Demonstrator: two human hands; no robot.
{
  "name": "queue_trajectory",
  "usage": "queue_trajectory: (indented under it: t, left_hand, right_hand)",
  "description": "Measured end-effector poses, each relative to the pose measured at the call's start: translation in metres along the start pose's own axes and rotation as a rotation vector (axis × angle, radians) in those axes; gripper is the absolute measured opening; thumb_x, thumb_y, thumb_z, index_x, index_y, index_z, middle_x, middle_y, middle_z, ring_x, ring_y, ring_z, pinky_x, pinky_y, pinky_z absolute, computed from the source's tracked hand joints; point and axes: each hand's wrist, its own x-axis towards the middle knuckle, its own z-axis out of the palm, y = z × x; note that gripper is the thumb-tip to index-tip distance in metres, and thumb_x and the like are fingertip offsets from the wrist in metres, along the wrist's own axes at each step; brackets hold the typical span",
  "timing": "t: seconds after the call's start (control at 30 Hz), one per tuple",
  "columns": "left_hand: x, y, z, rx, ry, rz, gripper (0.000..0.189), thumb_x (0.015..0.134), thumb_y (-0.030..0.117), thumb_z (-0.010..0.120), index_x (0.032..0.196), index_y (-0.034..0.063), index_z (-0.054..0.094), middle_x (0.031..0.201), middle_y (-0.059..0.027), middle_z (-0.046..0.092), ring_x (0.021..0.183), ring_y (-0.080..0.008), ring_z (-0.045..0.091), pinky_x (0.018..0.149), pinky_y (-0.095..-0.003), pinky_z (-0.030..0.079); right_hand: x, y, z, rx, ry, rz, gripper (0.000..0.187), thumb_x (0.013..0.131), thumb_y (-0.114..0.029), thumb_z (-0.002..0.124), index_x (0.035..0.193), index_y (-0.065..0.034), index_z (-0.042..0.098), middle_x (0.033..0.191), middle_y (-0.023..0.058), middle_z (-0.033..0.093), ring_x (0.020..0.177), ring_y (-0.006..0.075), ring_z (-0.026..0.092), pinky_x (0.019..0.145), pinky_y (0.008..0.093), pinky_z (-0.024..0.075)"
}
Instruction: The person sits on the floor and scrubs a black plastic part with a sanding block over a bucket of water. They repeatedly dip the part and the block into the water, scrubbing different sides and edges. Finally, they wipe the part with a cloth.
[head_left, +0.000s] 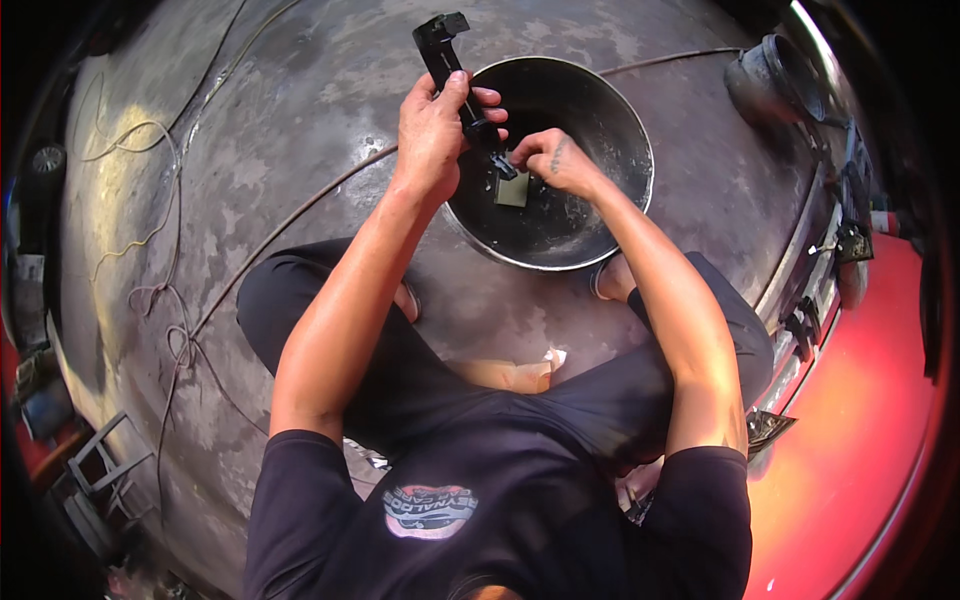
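Note:
My left hand (435, 127) is wrapped around a long black part (437, 51), possibly a car door handle, and holds it tilted over a round black basin (636, 169). Its hooked upper end sticks out above my thumb, and the lower end hangs inside the basin's outline. Close to that lower end is my right hand (559, 159), with thumb and fingers curled together. Whether they pinch anything is hidden. Beneath them, a greenish square pad or piece of sandpaper (511, 190) shows at the bottom of the basin.
A brown hose (300, 210) crosses the concrete floor behind the basin. Tangled cords (176, 337) lie to the left. At the right are a dark bucket (772, 82) and a red painted panel (847, 375). Torn tan paper or sandpaper (517, 375) lies between my legs.

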Motion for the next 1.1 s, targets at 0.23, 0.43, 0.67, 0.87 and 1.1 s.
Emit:
queue_trajectory:
  t: [0.23, 0.43, 0.67, 0.87, 1.1]
  left_hand:
    - [-0.015, 0.005, -0.008, -0.068, 0.0, -0.212, 0.038, 0.111, 0.028, 0.05, 0.136, -0.0001, 0.048, 0.104, -0.0135, 0.064, 0.088, -0.027, 0.07, 0.08, -0.0443, 0.061]
    - [-0.017, -0.014, -0.026, -0.117, 0.063, -0.248, 0.036, 0.112, 0.028, 0.048, 0.14, 0.0056, 0.048, 0.104, -0.0119, 0.064, 0.09, -0.0245, 0.068, 0.085, -0.0424, 0.06]
    - [-0.008, -0.028, -0.028, -0.049, 0.024, -0.167, 0.032, 0.107, 0.016, 0.056, 0.137, 0.0066, 0.052, 0.1, -0.0046, 0.063, 0.087, -0.0131, 0.064, 0.077, -0.0311, 0.054]
    - [0.009, -0.048, -0.025, 0.049, 0.002, -0.024, 0.028, 0.108, 0.022, 0.056, 0.133, 0.009, 0.053, 0.098, -0.0035, 0.065, 0.084, -0.0119, 0.063, 0.075, -0.0294, 0.053]
    - [0.023, -0.054, -0.012, -0.096, 0.022, 0.055, 0.025, 0.111, 0.021, 0.051, 0.132, 0.007, 0.052, 0.091, -0.008, 0.066, 0.08, -0.0174, 0.066, 0.075, -0.0336, 0.056]
  right_hand:
    - [0.067, 0.021, 0.109, -0.581, -0.384, -0.075, 0.034, 0.083, -0.01, 0.064, 0.115, -0.0029, 0.073, 0.106, 0.0153, 0.074, 0.095, 0.0252, 0.071, 0.087, 0.0373, 0.0545]
    - [0.091, 0.079, 0.129, -0.86, -0.479, -0.225, 0.041, 0.082, -0.011, 0.066, 0.122, -0.0047, 0.068, 0.114, 0.0158, 0.069, 0.104, 0.0253, 0.067, 0.093, 0.0379, 0.0517]
    - [0.077, 0.097, 0.127, -0.976, -0.57, -0.438, 0.051, 0.082, -0.012, 0.068, 0.132, -0.0069, 0.062, 0.124, 0.0163, 0.064, 0.114, 0.0253, 0.062, 0.099, 0.0385, 0.0484]
    - [0.05, 0.04, 0.071, -0.66, -0.525, -0.22, 0.056, 0.081, -0.015, 0.068, 0.136, -0.0058, 0.058, 0.128, 0.0181, 0.061, 0.119, 0.0279, 0.06, 0.101, 0.0404, 0.0466]
    - [-0.053, -0.055, -0.018, 0.216, 0.188, -0.011, 0.031, 0.086, -0.008, 0.059, 0.114, 0.0001, 0.069, 0.091, 0.0015, 0.067, 0.084, 0.0103, 0.061, 0.077, 0.0275, 0.0493]
